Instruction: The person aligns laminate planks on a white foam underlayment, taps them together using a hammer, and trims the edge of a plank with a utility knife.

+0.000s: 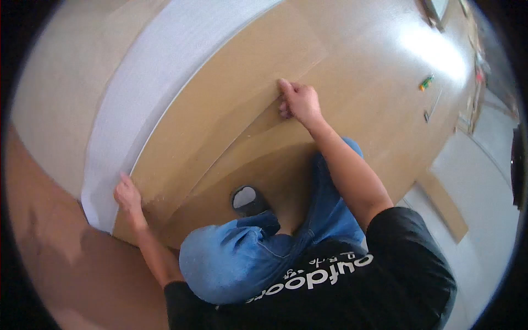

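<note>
A long, curved tan board (214,104) lies beside a white curved strip (121,99) on a wide tan sheet (374,115). My left hand (128,195) pinches the board's outer edge at the lower left, where it meets the white strip. My right hand (297,100) has its fingers curled round the board's inner edge, higher up and right of centre. My knees in blue jeans and a dark shoe (248,204) rest on the sheet between my arms.
A green-and-yellow tool (426,82) and a thin metal tool (432,107) lie on the sheet at the right. A loose tan plank (443,206) lies on the grey floor (481,170). Wooden pieces (432,14) sit at the top right. A brown surface (44,220) is at left.
</note>
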A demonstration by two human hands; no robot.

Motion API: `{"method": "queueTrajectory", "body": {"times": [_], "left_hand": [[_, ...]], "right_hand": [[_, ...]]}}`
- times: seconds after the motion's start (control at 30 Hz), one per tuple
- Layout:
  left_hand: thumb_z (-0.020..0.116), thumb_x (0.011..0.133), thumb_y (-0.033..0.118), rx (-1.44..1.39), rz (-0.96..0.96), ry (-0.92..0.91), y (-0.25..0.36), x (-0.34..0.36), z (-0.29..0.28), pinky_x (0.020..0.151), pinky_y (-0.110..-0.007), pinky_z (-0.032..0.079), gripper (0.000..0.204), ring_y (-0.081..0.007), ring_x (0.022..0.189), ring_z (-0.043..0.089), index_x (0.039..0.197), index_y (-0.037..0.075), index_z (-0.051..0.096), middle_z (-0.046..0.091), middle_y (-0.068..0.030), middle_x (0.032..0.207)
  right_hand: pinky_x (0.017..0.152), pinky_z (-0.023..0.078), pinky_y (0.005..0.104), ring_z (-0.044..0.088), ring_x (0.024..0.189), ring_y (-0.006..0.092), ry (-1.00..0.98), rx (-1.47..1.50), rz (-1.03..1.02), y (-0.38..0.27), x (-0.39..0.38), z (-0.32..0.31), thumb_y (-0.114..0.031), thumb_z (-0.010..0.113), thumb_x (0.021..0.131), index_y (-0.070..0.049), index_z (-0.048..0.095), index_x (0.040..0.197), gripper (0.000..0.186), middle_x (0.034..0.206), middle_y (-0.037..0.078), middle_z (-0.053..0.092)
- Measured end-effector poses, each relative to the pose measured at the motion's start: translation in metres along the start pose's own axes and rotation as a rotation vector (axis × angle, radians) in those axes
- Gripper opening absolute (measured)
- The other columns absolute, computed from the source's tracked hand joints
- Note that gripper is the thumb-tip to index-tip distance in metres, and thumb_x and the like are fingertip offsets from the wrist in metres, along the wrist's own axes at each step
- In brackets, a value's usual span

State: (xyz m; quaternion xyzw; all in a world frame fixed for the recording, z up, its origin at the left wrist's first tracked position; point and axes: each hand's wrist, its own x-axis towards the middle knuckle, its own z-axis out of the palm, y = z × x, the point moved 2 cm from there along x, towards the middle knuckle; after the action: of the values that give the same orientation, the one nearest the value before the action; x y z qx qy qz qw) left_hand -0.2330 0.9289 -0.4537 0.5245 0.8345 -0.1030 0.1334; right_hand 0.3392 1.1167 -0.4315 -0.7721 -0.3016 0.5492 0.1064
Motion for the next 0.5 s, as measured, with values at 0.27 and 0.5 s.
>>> {"method": "queueTrajectory", "body": {"times": [0.27, 0.5], "left_hand": [[0.052, 0.105, 0.036, -0.074, -0.048, 0.25, 0.037, 0.008, 0.019, 0.063, -0.057, 0.05, 0.054, -0.0461, 0.068, 0.065, 0.068, 0.002, 0.071, 0.068, -0.023, 0.074], [0.067, 0.096, 0.037, -0.1, -0.104, 0.337, 0.053, -0.011, 0.029, 0.059, -0.051, 0.052, 0.041, -0.0414, 0.062, 0.063, 0.069, 0.006, 0.072, 0.066, -0.0197, 0.07]], "right_hand": [[0.044, 0.048, 0.0312, 0.061, 0.049, 0.0167, 0.072, 0.051, 0.008, 0.004, 0.007, -0.004, -0.04, 0.07, 0.1, -0.001, 0.064, 0.079, 0.044, 0.063, 0.008, 0.063], [0.043, 0.039, 0.0314, 0.05, 0.05, 0.0144, 0.052, 0.122, -0.028, 0.02, 0.017, 0.001, -0.038, 0.064, 0.103, -0.007, 0.061, 0.084, 0.037, 0.063, 0.002, 0.051]]}}
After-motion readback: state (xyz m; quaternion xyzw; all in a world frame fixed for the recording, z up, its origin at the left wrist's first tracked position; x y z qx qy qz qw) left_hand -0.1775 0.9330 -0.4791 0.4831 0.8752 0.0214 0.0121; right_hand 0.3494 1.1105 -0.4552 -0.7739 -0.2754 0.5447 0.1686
